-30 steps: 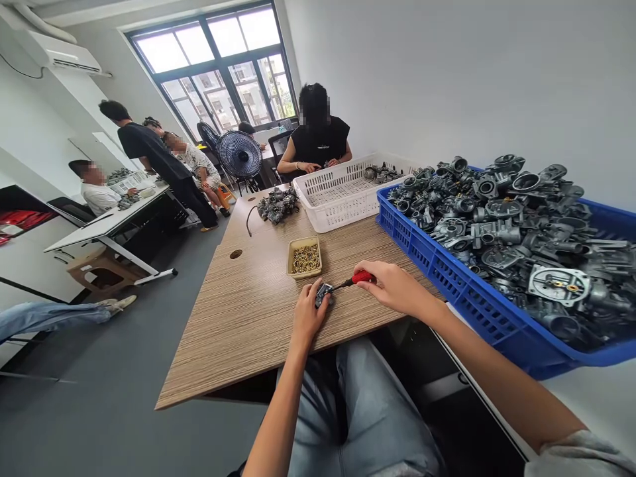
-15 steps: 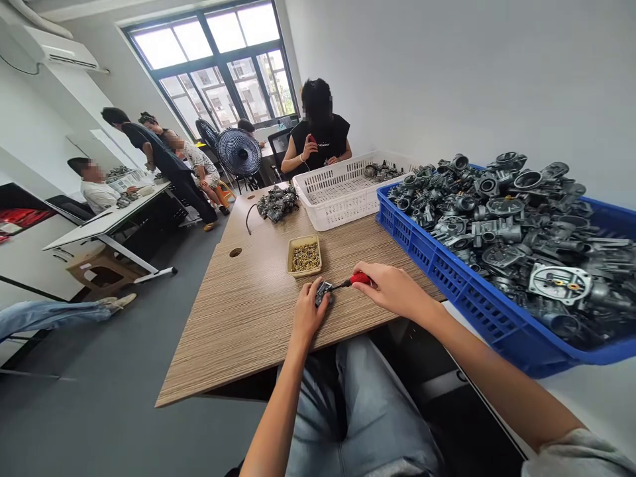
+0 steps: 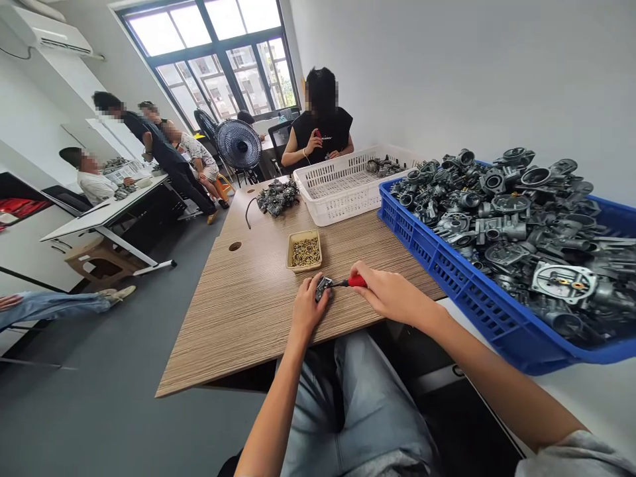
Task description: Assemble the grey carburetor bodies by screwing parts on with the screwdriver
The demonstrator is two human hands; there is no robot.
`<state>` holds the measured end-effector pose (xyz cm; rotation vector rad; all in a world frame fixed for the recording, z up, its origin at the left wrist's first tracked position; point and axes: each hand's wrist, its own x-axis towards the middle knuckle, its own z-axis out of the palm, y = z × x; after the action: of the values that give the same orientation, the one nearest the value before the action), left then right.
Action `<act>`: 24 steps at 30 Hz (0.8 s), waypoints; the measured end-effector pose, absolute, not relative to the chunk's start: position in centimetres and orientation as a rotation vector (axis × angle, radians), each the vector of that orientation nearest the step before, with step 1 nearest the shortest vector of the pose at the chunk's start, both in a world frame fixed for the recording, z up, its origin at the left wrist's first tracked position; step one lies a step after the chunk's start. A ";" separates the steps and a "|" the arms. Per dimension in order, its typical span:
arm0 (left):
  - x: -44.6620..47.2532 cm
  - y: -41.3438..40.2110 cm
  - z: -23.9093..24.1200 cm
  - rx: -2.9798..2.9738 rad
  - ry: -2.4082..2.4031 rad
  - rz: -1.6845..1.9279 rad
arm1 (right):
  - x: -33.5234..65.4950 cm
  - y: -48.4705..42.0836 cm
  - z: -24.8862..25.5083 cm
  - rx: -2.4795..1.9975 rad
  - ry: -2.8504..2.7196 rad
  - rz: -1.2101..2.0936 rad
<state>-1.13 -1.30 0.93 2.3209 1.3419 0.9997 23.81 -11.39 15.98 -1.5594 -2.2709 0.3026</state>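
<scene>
L hand: the left hand [image 3: 307, 310] is curling tight round a small metal part [image 3: 322, 289], pressing it down on the table [image 3: 238, 311] near the front edge, abt the middle.
R hand: the right hand [image 3: 390, 295] is wrapping shut round the red handle of a screwdriver [image 3: 356, 281]. The tip is poking into the part from the right side.
Doing it well (my guess): the L hand should be holding the part flat so it isn't rolling. The R hand should be lining the tool up straight w/ the screw and pushing in a bit while turning slow, so the tip isn't slipping twd the L fingers.
Can't tell: the screw itself is hiding behind the fingers.
Counting, near: 1 part in hand, 1 screwdriver, 1 screw tray [image 3: 304, 252] sitting just behind the hands, w/ too many gold screws to count.
Counting, boxes: 2. A white basket [image 3: 338, 205] is sitting twd the far right corner w/ a few parts in it. A blue crate [image 3: 447, 278] is sitting by the right edge, heaping w/ grey parts, way too many to count.
Counting, other: 1 loose pile of parts [image 3: 277, 195] near the far edge, 1 round hole [image 3: 235, 246] in the table, 1 fan [image 3: 238, 144].
People: 1 person [image 3: 322, 129] is sitting at the far end. At least 4 more are working at another table on the left.
</scene>
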 end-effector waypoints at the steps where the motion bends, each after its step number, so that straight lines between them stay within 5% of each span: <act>1: -1.1 -1.3 0.9 2.324 1.342 0.997 | 23.5 -11.4 16.0 -1.638 -2.275 0.237; 6: -1.2 -1.3 0.8 2.331 1.347 1.001 | 22.5 -11.5 16.2 -1.879 -2.242 0.047; 12: -1.1 -1.4 1.0 2.326 1.345 1.015 | 23.1 -12.0 16.1 -1.519 -2.257 0.281; 19: -1.2 -1.3 0.9 2.322 1.347 1.019 | 22.3 -11.2 15.9 -1.943 -2.216 0.049; 24: -1.2 -1.2 0.9 2.325 1.344 1.032 | 22.8 -11.6 15.8 -1.648 -2.234 0.251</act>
<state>-1.23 -1.22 0.87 2.3249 1.3437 1.0319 22.84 -11.60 15.83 -1.6483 -2.2338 0.2509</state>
